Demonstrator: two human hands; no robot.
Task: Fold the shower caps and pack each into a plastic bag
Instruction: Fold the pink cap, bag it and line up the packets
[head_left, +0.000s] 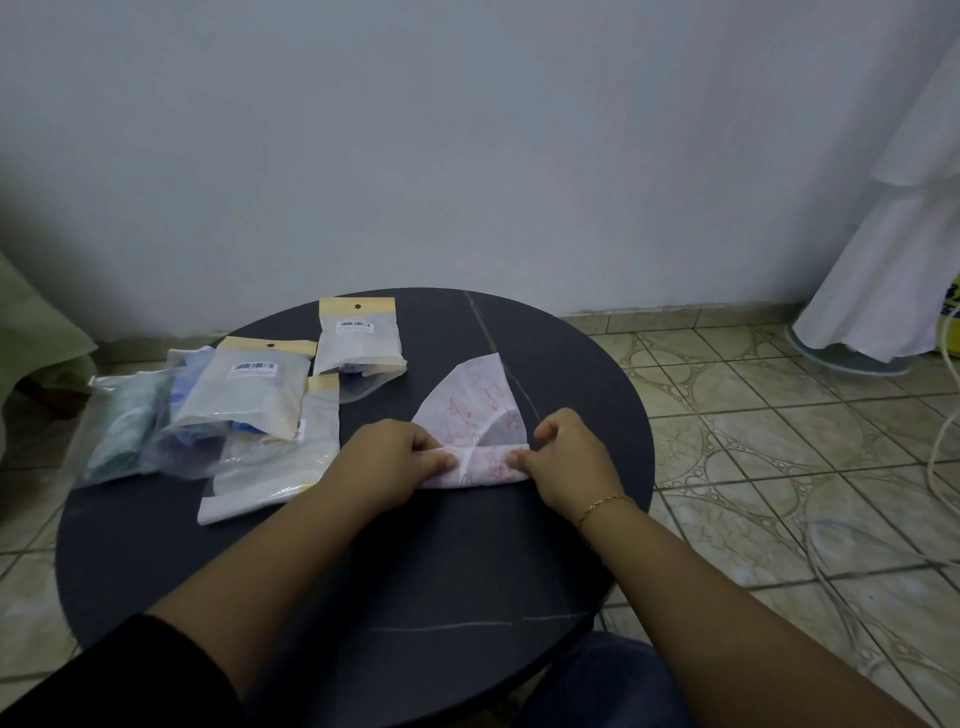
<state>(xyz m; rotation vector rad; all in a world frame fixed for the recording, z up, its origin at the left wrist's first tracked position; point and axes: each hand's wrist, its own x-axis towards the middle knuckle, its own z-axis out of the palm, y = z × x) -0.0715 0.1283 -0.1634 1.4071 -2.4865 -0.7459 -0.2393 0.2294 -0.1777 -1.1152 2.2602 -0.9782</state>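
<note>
Head view, two hands (475, 454) pinching one pink shower cap (475, 415), three carded bags (358, 343).

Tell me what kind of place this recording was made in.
Probably a room in a home, not a workshop: a small round dark table stands on a patterned tiled floor by a plain painted wall, with white cloth hanging at right.

Shower cap (475, 415): translucent white with a pink-red printed pattern. Counter (363, 582): dark charcoal with thin pale lines. Plastic bags (358, 338): clear with cream header strips and black-and-white barcode labels. Floor (779, 441): beige tiles bearing curved ornamental motifs. Wall (467, 130): plain pale grey-blue. Bracelet (605, 505): gold.
</note>
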